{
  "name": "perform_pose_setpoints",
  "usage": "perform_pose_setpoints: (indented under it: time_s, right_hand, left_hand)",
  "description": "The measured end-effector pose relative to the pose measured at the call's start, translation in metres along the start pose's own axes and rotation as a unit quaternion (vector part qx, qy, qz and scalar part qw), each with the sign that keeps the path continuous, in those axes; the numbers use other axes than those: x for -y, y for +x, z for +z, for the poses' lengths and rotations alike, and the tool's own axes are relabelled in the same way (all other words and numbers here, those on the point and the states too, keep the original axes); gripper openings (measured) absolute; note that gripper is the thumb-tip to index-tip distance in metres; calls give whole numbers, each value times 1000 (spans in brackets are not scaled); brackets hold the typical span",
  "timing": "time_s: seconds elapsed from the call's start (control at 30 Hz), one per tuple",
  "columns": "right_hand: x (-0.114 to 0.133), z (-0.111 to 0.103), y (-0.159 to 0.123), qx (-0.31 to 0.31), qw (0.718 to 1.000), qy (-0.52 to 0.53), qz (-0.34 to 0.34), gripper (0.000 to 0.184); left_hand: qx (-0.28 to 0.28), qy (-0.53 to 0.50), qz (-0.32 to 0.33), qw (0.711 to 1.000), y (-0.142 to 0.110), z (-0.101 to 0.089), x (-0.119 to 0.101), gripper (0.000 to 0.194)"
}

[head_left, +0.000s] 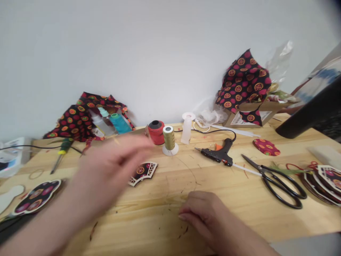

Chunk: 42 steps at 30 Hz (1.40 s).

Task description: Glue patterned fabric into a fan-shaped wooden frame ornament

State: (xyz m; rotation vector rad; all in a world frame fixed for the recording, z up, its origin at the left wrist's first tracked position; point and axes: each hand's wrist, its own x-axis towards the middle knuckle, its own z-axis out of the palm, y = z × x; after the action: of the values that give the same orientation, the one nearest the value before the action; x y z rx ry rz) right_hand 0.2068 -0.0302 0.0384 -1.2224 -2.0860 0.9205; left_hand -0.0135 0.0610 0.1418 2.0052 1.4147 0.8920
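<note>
Watching remotely, I see the right hand (204, 217) low over the table (144, 224), fingers curled; if they pinch something, I cannot tell. The left hand (113, 165) is raised, blurred, its grip unclear; behind its fingers lies, partly hidden, the fan-shaped piece (144, 171).

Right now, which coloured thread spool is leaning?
The blue spool, farthest left of the three: it tilts, while the red spool and gold spool stand upright.

A screwdriver (61, 153) lies on the left of the tabletop (138, 220), black-handled scissors (262, 168) lie on the right, and a cardboard box (270, 108) stands far right.
</note>
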Motion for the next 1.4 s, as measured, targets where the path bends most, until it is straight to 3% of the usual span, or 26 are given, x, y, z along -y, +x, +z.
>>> perform_pose_setpoints:
  time_s: [0.07, 0.17, 0.27, 0.37, 0.5, 0.57, 0.67, 0.77, 0.87, 0.97, 1.07, 1.2, 1.4]
  right_hand:
    - [7, -8, 5, -16, 999, -24, -25, 16]
    - [13, -18, 16, -41, 996, -49, -65, 15]
    - [11, -24, 29, -67, 994, -34, -76, 15]
    - [5, -26, 43, -87, 995, -13, -54, 13]
    - [-2, -27, 55, -107, 993, -52, -24, 12]
    - [0, -27, 56, -130, 988, -76, -32, 21]
    - [10, -28, 51, -116, 987, -50, -96, 41]
    - [18, -27, 47, 0, 989, 33, -147, 48]
    - [16, -25, 46, 93, 987, 54, -118, 57]
    - [12, -28, 47, 131, 989, 28, -66, 33]
    - [10, -37, 43, 107, 994, -17, -34, 10]
    - [22, -53, 35, 68, 996, -44, -34, 9]
    - [52, -66, 40, 144, 984, 100, -40, 10]
  left_hand:
    - [144, -43, -77, 986, -32, 32, 4, 21]
    - [230, -203, -210, 928, -60, 61, 14, 26]
    - [200, -304, -292, 884, -71, 68, 25, 13]
    - [178, -357, -343, 851, -78, 65, 33, 20]
    - [177, -400, -368, 821, -82, 61, 37, 22]
    - [168, -422, -364, 813, -81, 62, 37, 20]
    - [157, -437, -357, 810, -76, 64, 37, 19]
    - [166, -437, -346, 813, -72, 65, 34, 18]
    - [182, -432, -329, 820, -70, 65, 31, 18]
    - [186, -417, -322, 830, -69, 64, 33, 19]
    - [149, -394, -324, 847, -68, 62, 39, 20]
    - [81, -357, -309, 878, -63, 61, 46, 20]
    - [81, -402, -261, 874, -55, 75, 34, 16]
